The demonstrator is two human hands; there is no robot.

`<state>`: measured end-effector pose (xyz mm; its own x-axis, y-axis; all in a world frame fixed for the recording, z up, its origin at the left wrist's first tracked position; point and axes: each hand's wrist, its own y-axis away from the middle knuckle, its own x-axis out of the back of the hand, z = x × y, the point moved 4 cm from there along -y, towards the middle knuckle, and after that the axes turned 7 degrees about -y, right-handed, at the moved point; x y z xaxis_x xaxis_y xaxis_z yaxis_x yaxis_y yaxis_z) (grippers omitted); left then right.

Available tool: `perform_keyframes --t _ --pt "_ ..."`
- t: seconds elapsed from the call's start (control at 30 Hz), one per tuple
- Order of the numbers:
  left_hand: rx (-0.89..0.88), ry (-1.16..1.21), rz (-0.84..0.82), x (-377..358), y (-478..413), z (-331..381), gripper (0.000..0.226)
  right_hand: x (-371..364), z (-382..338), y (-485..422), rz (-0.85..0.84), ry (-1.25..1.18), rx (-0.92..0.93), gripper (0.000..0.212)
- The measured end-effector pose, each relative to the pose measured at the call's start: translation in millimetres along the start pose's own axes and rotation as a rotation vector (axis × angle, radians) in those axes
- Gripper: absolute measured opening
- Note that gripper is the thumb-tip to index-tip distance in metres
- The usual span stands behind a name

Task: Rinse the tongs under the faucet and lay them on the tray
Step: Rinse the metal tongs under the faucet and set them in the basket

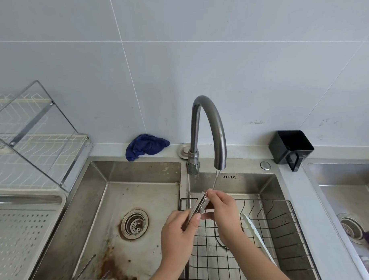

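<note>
A pair of metal tongs (pixel 199 204) with scalloped edges is held slanted below the curved faucet (pixel 210 126). A thin stream of water (pixel 215 180) falls from the spout onto their upper tips. My left hand (pixel 178 238) grips the tongs' lower handle end. My right hand (pixel 221 212) pinches the upper tips with its fingers. Both hands hover over the black wire rack (pixel 283 226) set in the right sink basin. A perforated metal tray (pixel 21 231) lies at the left of the sinks.
A white utensil (pixel 257 238) lies in the wire rack. The left basin (pixel 139 196) has a rusty drain (pixel 135 223), and thin metal tongs (pixel 83 271) lie at its front. A dish rack (pixel 33 136), blue cloth (pixel 146 145), black holder (pixel 290 147) and a second sink (pixel 348 197) surround it.
</note>
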<state>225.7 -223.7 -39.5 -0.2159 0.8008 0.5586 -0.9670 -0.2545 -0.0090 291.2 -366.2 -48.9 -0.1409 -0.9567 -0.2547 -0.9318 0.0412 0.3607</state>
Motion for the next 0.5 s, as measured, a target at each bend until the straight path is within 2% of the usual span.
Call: perform_keyframes --t 0.17,0.27,0.33,0.4,0.5 --pt "-0.012 0.043 -0.011 -2.8 -8.1 -4.0 0.018 1.7 -2.8 -3.2 -0.057 -0.002 -0.011 0.011" --pt "-0.010 0.105 -0.025 -6.7 -10.2 -2.4 0.032 1.9 -5.7 -5.8 -0.041 0.010 -0.014 0.029" --pt "-0.019 0.111 -0.012 -8.8 -10.2 -1.9 0.019 2.9 -5.9 -7.7 -0.050 0.009 -0.021 0.028" --pt "-0.015 0.121 -0.009 -10.2 -11.4 -2.8 0.004 3.8 -5.3 -7.3 -0.086 0.007 -0.030 0.015" --pt "0.001 0.149 -0.022 -10.8 -12.8 -4.4 0.015 5.2 -4.1 -7.1 -0.106 0.008 -0.048 0.015"
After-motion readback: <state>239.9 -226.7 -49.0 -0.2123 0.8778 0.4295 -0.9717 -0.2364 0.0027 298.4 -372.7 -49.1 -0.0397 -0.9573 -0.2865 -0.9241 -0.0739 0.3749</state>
